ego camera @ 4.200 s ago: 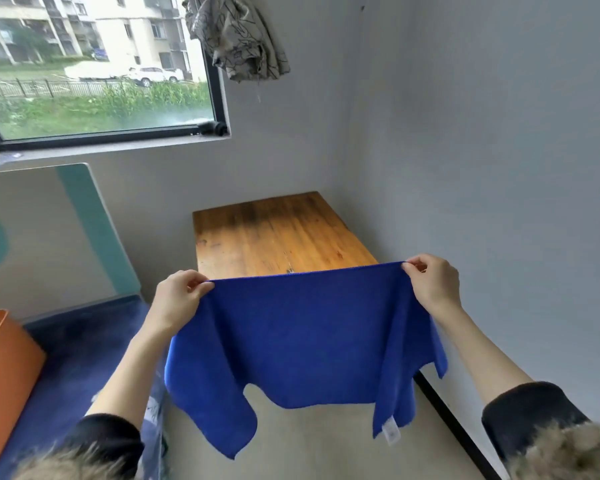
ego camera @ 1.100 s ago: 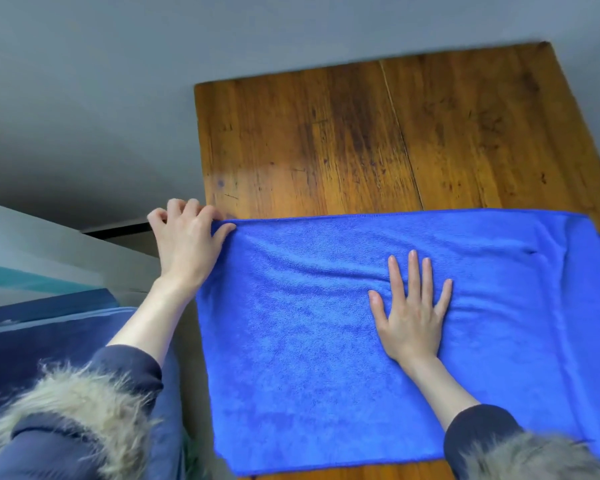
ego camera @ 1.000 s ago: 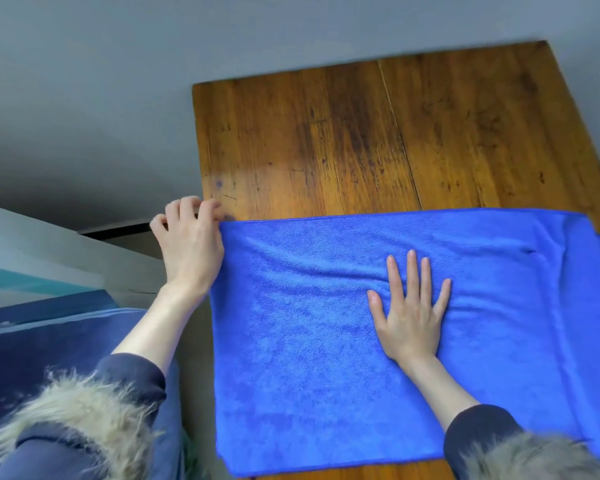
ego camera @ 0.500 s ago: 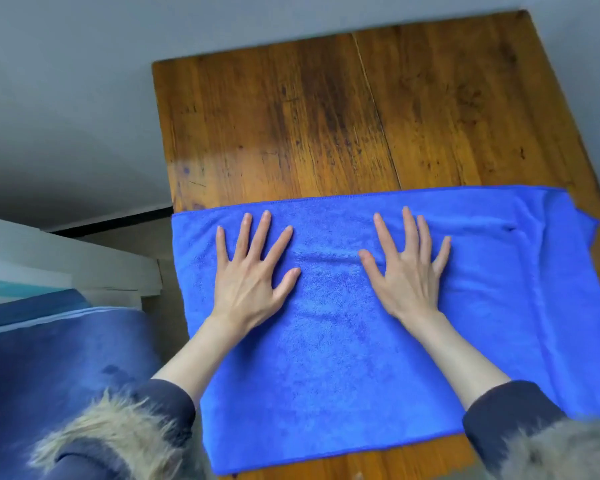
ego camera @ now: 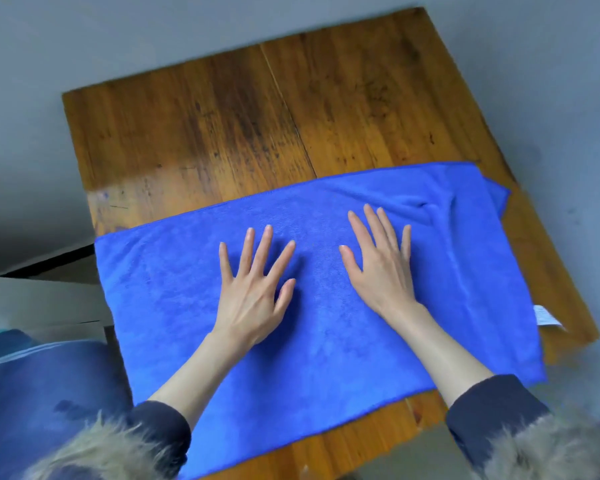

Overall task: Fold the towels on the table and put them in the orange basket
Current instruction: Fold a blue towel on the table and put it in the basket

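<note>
Smoothing the blue towel (ego camera: 326, 358) flat on the table (ego camera: 222, 126).
Left hand (ego camera: 253, 289), gripping the nine-o'clock corner a second ago, is now pressing flat-fingered beside the right hand (ego camera: 381, 268), readying a fold.

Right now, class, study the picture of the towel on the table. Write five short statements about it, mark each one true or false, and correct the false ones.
1. Both hands lie flat with fingers spread on the blue towel. True.
2. The left hand pinches a towel corner. False: it rests open on the cloth.
3. The towel's white tag shows at its right edge. True.
4. The towel covers the whole wooden table. False: the far part is bare wood.
5. The right hand rests on the bare table. False: it lies on the towel.
</note>
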`<action>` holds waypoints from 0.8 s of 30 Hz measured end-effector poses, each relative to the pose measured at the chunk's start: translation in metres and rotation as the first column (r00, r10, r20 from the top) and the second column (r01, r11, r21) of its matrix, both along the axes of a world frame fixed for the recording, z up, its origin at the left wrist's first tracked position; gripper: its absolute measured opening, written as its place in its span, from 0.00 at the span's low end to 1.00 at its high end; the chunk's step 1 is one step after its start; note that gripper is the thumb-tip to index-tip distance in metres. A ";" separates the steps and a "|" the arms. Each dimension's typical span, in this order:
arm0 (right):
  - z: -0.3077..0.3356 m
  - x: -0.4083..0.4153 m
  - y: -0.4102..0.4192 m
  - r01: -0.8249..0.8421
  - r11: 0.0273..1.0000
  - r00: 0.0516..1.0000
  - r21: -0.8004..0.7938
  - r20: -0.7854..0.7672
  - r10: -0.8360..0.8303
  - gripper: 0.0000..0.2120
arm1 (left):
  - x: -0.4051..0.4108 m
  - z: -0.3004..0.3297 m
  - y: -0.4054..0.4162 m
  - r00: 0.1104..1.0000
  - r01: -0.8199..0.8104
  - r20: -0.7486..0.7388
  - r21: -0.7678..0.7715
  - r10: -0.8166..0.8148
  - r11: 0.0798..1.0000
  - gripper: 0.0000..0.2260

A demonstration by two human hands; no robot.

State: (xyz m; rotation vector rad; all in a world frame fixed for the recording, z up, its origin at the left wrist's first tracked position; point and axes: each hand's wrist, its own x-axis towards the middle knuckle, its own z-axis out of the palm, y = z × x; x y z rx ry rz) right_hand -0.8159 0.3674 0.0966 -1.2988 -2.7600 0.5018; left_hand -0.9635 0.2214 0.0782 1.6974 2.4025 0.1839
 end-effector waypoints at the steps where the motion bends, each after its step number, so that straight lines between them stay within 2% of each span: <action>1: 0.003 0.016 0.004 0.048 0.999 0.999 0.017 -0.020 -0.048 0.24 | 0.015 0.000 0.010 1.000 0.025 0.005 0.006 -0.026 1.000 0.24; 6: 0.011 0.110 0.031 0.375 0.916 0.925 0.144 -0.129 -0.359 0.19 | 0.092 -0.006 0.063 0.987 0.163 -0.003 0.029 -0.163 0.986 0.22; 11: 0.004 0.184 0.051 0.644 0.764 0.764 0.037 -0.088 -0.640 0.17 | 0.140 -0.014 0.091 0.982 0.188 -0.024 -0.020 -0.188 0.982 0.22; 14: -0.003 0.199 0.066 0.680 0.733 0.733 -0.009 0.009 -0.680 0.20 | 0.144 -0.020 0.093 0.982 0.172 -0.070 -0.038 -0.174 0.984 0.23; 19: -0.004 0.204 0.096 0.684 0.708 0.724 -0.174 0.051 -0.688 0.12 | 0.146 -0.020 0.093 0.979 0.171 -0.100 -0.058 -0.176 0.984 0.24; 22: 0.008 0.199 0.110 0.706 0.699 0.684 -0.110 -0.149 -0.714 0.08 | 0.148 -0.019 0.094 0.979 0.171 -0.102 -0.061 -0.177 0.983 0.24; 24: 0.021 0.190 0.109 0.669 0.742 0.691 -0.046 -0.329 -0.643 0.07 | 0.148 -0.020 0.094 0.980 0.167 -0.104 -0.056 -0.172 0.984 0.24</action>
